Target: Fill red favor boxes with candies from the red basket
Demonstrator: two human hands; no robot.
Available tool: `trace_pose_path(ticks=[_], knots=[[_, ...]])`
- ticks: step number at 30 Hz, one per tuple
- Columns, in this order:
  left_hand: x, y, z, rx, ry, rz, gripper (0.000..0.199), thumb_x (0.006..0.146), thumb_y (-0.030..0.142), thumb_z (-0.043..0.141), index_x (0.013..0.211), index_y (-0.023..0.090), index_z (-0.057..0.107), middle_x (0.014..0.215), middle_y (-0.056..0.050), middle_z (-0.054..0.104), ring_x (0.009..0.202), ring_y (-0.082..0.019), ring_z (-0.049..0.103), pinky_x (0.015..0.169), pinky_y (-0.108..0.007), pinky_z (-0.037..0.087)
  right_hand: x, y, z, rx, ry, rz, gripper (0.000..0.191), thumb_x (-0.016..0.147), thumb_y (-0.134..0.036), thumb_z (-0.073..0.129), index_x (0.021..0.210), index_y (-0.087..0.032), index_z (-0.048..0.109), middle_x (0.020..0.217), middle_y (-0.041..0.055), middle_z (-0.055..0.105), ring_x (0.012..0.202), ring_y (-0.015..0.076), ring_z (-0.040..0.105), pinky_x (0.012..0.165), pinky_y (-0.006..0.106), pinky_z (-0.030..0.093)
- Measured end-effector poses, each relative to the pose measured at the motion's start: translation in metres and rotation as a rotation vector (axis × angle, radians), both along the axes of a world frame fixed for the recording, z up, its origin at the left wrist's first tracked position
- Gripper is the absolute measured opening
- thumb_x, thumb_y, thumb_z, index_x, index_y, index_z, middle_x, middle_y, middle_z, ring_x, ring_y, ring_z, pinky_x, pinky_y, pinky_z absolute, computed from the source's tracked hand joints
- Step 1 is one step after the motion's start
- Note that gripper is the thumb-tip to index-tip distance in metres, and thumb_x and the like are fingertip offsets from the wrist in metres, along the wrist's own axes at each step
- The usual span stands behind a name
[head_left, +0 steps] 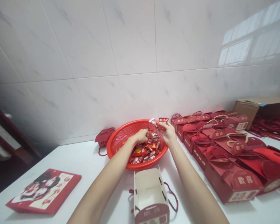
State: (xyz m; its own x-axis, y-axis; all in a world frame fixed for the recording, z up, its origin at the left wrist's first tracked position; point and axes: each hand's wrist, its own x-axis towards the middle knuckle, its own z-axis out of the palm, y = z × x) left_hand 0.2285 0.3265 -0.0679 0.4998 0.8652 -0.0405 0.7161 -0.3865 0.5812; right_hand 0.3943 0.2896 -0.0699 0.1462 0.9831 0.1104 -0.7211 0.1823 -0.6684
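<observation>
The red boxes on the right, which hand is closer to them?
Right. The right hand is just left of the red boxes, holding wrapped packets; the left hand is farther left, inside the red basket.

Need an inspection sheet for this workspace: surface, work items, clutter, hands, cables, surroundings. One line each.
Surface: smooth white tabletop.
Work items: bright-red perforated plastic basket holding small, shiny red-wrapped packets; open-topped dark-red cardboard box with cream interior on its near side.
Clutter: rows of dark-red cardboard gift boxes, right; flat red box with printed picture, left; small dark-red box beside the basket; brown cardboard carton and dark-red cords, far right.
Hands: left hand among the packets, grip unclear; right hand holding packets near the basket's right rim.
Cables: nothing seen.
Surroundings: pale marbled tile wall, window reflection upper right.
</observation>
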Motion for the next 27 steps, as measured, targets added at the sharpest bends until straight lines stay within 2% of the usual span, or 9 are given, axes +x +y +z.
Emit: trace_pose_path(ticks=[3,6,9,15,18,20,22,25,27], knots=[[0.007,-0.008,0.003,0.015,0.026,-0.057,0.034,0.06,0.01,0.063,0.088,0.022,0.079,0.087,-0.001,0.075,0.086,-0.023,0.066,0.073,-0.025,0.046,-0.001,-0.003,0.002,0.002,0.007,0.002,0.022,0.055,-0.01,0.079,0.067,-0.02,0.064,0.066,-0.004,0.071,0.064,0.013,0.065,0.061,0.024,0.052],[0.015,-0.016,0.004,-0.034,0.089,-0.127,0.018,0.063,0.02,0.071,0.08,0.022,0.079,0.074,0.0,0.073,0.072,-0.021,0.065,0.065,-0.025,0.044,-0.002,-0.005,0.004,-0.006,0.014,0.001,0.021,0.055,-0.009,0.078,0.068,-0.02,0.065,0.065,-0.0037,0.072,0.063,0.0132,0.066,0.061,0.024,0.053],[0.02,-0.02,0.004,-0.063,0.159,-0.158,0.01,0.06,0.027,0.076,0.069,0.022,0.076,0.062,0.0,0.069,0.06,-0.02,0.061,0.058,-0.026,0.041,-0.002,-0.006,0.005,-0.008,0.014,0.004,0.021,0.056,-0.01,0.077,0.069,-0.02,0.066,0.066,-0.0032,0.073,0.064,0.0143,0.067,0.062,0.026,0.054],[0.025,-0.02,0.005,-0.065,0.224,-0.147,0.009,0.056,0.024,0.077,0.064,0.023,0.073,0.06,0.001,0.068,0.056,-0.019,0.059,0.056,-0.027,0.039,-0.001,-0.007,0.005,-0.01,0.01,0.012,0.02,0.056,-0.01,0.077,0.068,-0.021,0.066,0.066,-0.0031,0.073,0.063,0.0146,0.067,0.06,0.025,0.054],[0.023,-0.015,0.001,-0.047,0.25,-0.087,0.011,0.05,0.019,0.079,0.055,0.022,0.07,0.055,-0.001,0.065,0.055,-0.021,0.059,0.058,-0.029,0.042,-0.001,-0.006,0.004,-0.005,0.009,0.013,0.02,0.056,-0.01,0.077,0.068,-0.021,0.065,0.066,-0.0031,0.073,0.064,0.015,0.067,0.06,0.025,0.055],[0.019,-0.01,-0.003,0.007,0.261,-0.016,0.017,0.045,0.015,0.08,0.049,0.021,0.065,0.053,-0.003,0.064,0.061,-0.024,0.062,0.063,-0.031,0.045,-0.001,-0.005,0.003,-0.002,0.005,0.014,0.021,0.056,-0.011,0.078,0.069,-0.021,0.065,0.067,-0.0029,0.073,0.064,0.0154,0.067,0.06,0.026,0.055],[0.014,-0.006,-0.006,0.089,0.256,0.058,0.02,0.042,0.011,0.08,0.05,0.02,0.063,0.061,-0.006,0.066,0.078,-0.03,0.065,0.074,-0.034,0.047,-0.001,-0.004,0.002,-0.001,0.004,0.013,0.021,0.055,-0.012,0.078,0.069,-0.021,0.065,0.066,-0.0031,0.073,0.063,0.015,0.067,0.059,0.025,0.055],[0.009,-0.004,-0.005,0.186,0.239,0.121,0.023,0.044,0.006,0.077,0.062,0.018,0.069,0.086,-0.014,0.072,0.106,-0.038,0.059,0.089,-0.041,0.044,-0.001,-0.003,0.001,0.003,0.008,0.012,0.022,0.055,-0.012,0.079,0.069,-0.021,0.064,0.065,-0.0039,0.072,0.062,0.0134,0.065,0.06,0.024,0.054],[0.009,-0.006,-0.001,0.191,0.225,0.095,0.025,0.051,0.005,0.071,0.072,0.018,0.073,0.096,-0.015,0.073,0.108,-0.036,0.059,0.091,-0.041,0.044,-0.002,-0.003,0.002,0.004,0.011,0.014,0.022,0.054,-0.012,0.078,0.068,-0.02,0.064,0.065,-0.004,0.071,0.062,0.0129,0.065,0.06,0.024,0.054]])
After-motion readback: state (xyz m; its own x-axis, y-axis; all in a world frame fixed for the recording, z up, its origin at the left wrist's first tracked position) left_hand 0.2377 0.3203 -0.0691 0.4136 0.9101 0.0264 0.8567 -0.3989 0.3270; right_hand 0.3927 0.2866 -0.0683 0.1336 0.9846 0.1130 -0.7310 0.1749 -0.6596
